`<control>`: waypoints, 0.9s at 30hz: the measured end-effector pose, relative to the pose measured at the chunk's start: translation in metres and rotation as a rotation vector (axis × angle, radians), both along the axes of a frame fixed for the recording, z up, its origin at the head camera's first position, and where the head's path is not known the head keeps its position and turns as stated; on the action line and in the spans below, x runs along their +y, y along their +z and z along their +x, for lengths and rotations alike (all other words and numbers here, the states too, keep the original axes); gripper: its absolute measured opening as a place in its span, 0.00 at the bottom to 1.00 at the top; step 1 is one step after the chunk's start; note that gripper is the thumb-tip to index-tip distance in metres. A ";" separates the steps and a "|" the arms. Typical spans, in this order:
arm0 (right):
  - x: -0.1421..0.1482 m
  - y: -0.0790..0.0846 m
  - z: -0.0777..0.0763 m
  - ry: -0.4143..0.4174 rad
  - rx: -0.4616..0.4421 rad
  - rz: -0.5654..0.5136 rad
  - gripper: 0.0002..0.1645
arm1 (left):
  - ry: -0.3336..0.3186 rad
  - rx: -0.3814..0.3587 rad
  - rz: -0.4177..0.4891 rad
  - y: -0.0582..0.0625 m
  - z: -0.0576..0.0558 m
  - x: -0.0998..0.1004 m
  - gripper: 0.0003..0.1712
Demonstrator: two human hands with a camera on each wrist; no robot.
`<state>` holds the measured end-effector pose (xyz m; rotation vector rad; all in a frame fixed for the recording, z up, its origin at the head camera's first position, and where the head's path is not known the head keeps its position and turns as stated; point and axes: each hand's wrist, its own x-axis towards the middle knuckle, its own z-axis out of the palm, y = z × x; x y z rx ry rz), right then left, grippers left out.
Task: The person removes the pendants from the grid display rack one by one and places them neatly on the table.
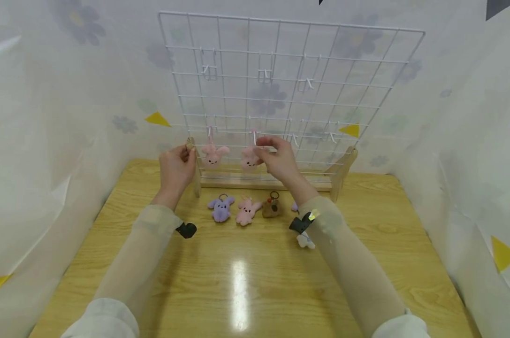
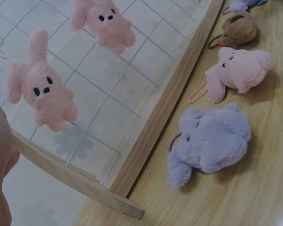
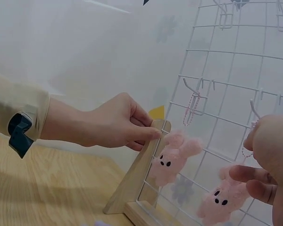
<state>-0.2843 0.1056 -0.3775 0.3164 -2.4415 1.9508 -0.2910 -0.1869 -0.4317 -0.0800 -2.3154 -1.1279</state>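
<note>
My left hand (image 1: 177, 168) pinches the top of the wooden side post (image 1: 194, 164) of a display rack. My right hand (image 1: 280, 158) is at the second pink plush bunny keychain (image 1: 249, 158), its fingertips pinching the bead chain just below a white hook (image 3: 254, 108). Part of that chain is hidden by the fingers in the right wrist view. Left of it, another pink plush bunny keychain (image 1: 213, 155) hangs by its chain from a hook. Both bunnies hang in front of the white wire grid (image 1: 263, 100).
On the table (image 1: 187, 281) in front of the rack lie a purple plush keychain (image 1: 221, 209), a pink one (image 1: 247, 212) and a brown one (image 1: 272, 208). A white plush (image 1: 305, 240) lies partly behind my right wrist. Bare hooks (image 1: 307, 84) hang higher on the grid.
</note>
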 end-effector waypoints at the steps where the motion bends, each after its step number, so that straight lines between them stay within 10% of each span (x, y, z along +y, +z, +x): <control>1: -0.001 0.000 0.000 0.000 -0.002 -0.007 0.19 | 0.000 -0.001 0.000 0.000 0.000 0.000 0.14; 27: -0.015 0.005 -0.016 -0.113 0.105 -0.020 0.12 | -0.001 0.012 -0.009 -0.002 0.000 -0.001 0.15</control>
